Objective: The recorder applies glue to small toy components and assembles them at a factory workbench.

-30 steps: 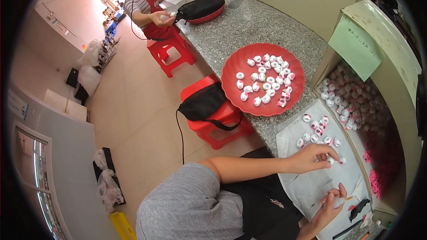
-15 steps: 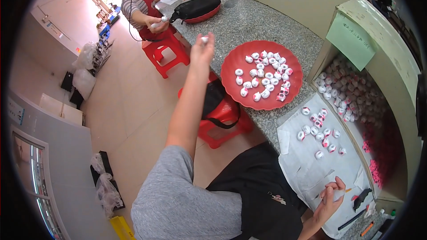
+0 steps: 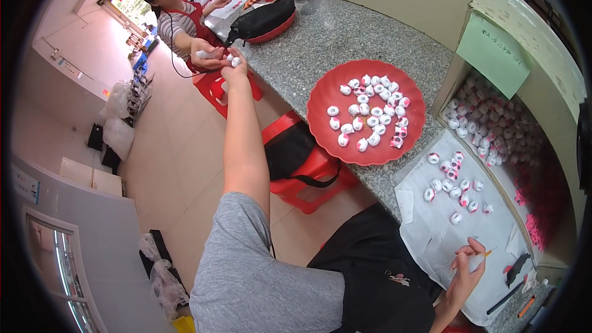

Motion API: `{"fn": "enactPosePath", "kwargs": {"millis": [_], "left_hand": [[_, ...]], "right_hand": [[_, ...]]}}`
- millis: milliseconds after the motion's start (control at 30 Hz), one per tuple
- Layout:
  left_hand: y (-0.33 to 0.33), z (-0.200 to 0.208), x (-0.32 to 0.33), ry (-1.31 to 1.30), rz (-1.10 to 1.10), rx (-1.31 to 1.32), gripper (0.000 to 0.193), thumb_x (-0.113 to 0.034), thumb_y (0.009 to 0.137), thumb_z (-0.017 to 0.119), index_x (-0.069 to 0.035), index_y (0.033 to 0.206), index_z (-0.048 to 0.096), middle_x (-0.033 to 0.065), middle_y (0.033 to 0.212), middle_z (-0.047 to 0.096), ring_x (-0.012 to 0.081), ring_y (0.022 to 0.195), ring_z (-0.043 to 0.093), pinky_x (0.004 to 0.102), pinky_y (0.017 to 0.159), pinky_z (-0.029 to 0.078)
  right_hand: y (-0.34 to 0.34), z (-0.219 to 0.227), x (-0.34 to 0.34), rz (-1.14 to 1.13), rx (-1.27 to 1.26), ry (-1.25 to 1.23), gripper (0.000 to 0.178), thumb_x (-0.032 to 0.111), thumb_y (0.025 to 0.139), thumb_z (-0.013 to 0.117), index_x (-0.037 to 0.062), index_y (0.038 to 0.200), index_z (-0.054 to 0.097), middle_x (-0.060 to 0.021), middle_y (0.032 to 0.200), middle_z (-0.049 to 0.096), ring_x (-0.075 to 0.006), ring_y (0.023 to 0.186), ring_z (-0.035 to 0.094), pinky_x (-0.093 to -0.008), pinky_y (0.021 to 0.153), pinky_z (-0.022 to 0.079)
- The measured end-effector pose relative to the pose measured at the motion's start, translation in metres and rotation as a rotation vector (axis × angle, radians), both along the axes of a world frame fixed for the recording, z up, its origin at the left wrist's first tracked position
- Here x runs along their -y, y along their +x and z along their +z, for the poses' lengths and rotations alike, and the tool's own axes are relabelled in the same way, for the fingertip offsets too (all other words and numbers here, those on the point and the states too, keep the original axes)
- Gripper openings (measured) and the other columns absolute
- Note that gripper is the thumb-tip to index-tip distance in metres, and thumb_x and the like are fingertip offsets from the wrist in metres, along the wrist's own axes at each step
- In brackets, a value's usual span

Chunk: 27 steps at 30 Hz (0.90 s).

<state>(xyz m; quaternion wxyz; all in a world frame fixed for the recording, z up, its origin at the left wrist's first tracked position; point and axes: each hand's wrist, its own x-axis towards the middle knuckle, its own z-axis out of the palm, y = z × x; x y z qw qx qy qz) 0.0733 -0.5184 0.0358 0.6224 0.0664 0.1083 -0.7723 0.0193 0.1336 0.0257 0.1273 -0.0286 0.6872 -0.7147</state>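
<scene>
My left hand [image 3: 234,71] is stretched out at the far left, with small white rounded pieces [image 3: 235,61] at its fingers. It meets the hand [image 3: 213,55] of a co-worker, which also has something white in it; whether the two hands touch is hard to tell. Low on the right, my right hand [image 3: 464,277] is closed round a white squeeze bottle [image 3: 476,263] with a thin orange-yellow tip. White paper [image 3: 431,240] lies under that hand, and several white-and-pink pieces [image 3: 455,191] rest on it.
A red scalloped tray [image 3: 320,132] holding many such pieces stands on the granite counter [image 3: 345,31]. To the right, an open bin [image 3: 487,120] is heaped with more. Red stools [image 3: 308,194] stand beside the counter. A black bag [image 3: 265,18] lies over another red tray.
My left hand has reached farther out and left, to the co-worker's hand. My right hand still holds the bottle over the paper. The view has shifted slightly.
</scene>
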Motion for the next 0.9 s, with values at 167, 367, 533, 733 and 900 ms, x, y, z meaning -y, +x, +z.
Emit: {"fn": "enactPosePath", "kwargs": {"millis": [167, 367, 533, 733, 900], "left_hand": [[0.014, 0.001, -0.012, -0.004, -0.279, 0.069, 0.011, -0.008, 0.08, 0.039, -0.004, 0.084, 0.049, 0.0161, 0.077, 0.048, 0.0125, 0.044, 0.041, 0.0207, 0.039, 0.038], [-0.069, 0.038, -0.21, -0.417, -0.994, -0.111, 0.022, -0.012, 0.085, 0.034, -0.01, 0.101, 0.048, 0.0158, 0.088, 0.047, 0.0088, 0.046, 0.033, 0.0178, 0.038, 0.03], [-0.074, 0.028, -0.442, -0.911, -1.097, 0.339, 0.025, -0.015, 0.083, 0.038, -0.006, 0.106, 0.038, 0.0083, 0.088, 0.05, 0.0069, 0.042, 0.037, 0.0183, 0.034, 0.031], [-0.082, 0.007, -0.583, -0.997, -1.251, 0.306, 0.022, -0.014, 0.084, 0.037, -0.004, 0.104, 0.038, 0.0121, 0.096, 0.045, 0.0062, 0.042, 0.035, 0.0172, 0.035, 0.03], [-0.102, 0.011, -0.631, -0.957, -1.331, 0.231, 0.022, -0.015, 0.083, 0.039, -0.005, 0.102, 0.04, 0.0105, 0.094, 0.046, 0.008, 0.051, 0.039, 0.0239, 0.057, 0.039]], "right_hand": [[-0.001, 0.002, 0.001, 0.022, -0.002, -0.012, 0.029, 0.002, 0.067, 0.054, -0.0014, 0.095, 0.046, -0.006, 0.068, 0.047, -0.0075, 0.051, 0.038, -0.0173, 0.045, 0.031], [0.0, 0.006, 0.004, 0.009, -0.015, 0.023, 0.023, 0.003, 0.068, 0.054, -0.0012, 0.09, 0.05, -0.0048, 0.068, 0.047, -0.008, 0.053, 0.041, -0.0181, 0.046, 0.032], [0.009, 0.01, 0.005, -0.007, 0.068, -0.141, 0.023, 0.006, 0.07, 0.055, 0.0006, 0.092, 0.052, -0.0009, 0.075, 0.052, -0.0048, 0.06, 0.044, -0.0175, 0.051, 0.036], [0.005, 0.009, -0.026, -0.201, -0.045, -0.186, 0.027, 0.004, 0.065, 0.062, 0.001, 0.09, 0.05, -0.0023, 0.074, 0.051, -0.0045, 0.059, 0.044, -0.017, 0.051, 0.036], [0.0, 0.006, -0.06, -0.436, -0.247, 0.0, 0.026, -0.005, 0.062, 0.06, 0.0001, 0.086, 0.052, -0.0036, 0.075, 0.051, -0.006, 0.058, 0.044, -0.0176, 0.053, 0.037]]}}
